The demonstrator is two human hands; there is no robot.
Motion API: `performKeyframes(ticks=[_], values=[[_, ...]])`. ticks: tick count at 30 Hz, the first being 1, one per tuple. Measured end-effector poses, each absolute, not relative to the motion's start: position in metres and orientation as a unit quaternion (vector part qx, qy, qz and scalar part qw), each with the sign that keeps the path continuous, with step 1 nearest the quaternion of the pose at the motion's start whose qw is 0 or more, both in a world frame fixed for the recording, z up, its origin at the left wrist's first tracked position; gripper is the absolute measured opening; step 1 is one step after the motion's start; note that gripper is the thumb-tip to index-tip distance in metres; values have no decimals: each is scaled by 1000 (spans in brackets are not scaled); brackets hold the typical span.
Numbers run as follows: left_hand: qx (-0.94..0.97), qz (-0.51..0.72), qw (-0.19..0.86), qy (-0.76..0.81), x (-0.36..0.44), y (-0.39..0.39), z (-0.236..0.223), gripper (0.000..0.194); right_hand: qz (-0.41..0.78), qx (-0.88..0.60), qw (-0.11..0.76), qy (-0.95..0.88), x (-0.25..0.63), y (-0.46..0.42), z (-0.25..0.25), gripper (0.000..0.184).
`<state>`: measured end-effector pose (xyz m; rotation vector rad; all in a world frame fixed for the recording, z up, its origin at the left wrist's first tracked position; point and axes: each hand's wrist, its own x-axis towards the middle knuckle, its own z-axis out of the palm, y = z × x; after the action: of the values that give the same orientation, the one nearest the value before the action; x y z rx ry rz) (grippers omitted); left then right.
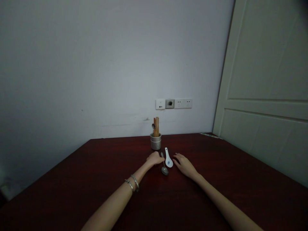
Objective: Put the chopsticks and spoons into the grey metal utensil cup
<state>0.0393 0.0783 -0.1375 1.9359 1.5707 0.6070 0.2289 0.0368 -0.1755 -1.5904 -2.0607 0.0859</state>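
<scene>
My left hand (154, 158) is closed at the handle of a metal spoon (165, 171), thumb against the handle; its other fingers are partly hidden behind the hand. The spoon's bowl points toward me, on or just above the table. Just right of it lies a white ceramic soup spoon (169, 163) with a small blue mark in its bowl. My right hand (184, 164) rests on the table to the right of the ceramic spoon, fingers spread and holding nothing. Behind the spoons stands a metal utensil holder (156, 143) with several wooden chopsticks (157, 127) and a small metal spoon (153, 126) upright in it.
The dark red table (115, 163) reaches back to a pale wall (115, 64) carrying sockets (183, 103) and a switch panel. A white panelled door (267, 80) stands along the right side. A thin strip (211, 136) lies at the far right corner.
</scene>
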Motion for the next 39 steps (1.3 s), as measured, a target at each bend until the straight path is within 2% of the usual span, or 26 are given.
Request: performKeyframes(ticks=[5,12,22,31,39], values=[[748,129,255,599,44,81,-135,23,27,-586,261,-767,230,37,-176,41],[768,101,249,582,48,82,-134,29,36,-585,267,-765,230,38,-178,41],[749,115,250,602,50,75,-130,23,45,-582,273,-765,230,39,-179,42],[688,139,373,606,42,70,-127,15,55,-581,272,-765,231,38,-177,42],[699,215,421,536,28,67,-111,19,54,-578,283,-763,231,40,-179,40]])
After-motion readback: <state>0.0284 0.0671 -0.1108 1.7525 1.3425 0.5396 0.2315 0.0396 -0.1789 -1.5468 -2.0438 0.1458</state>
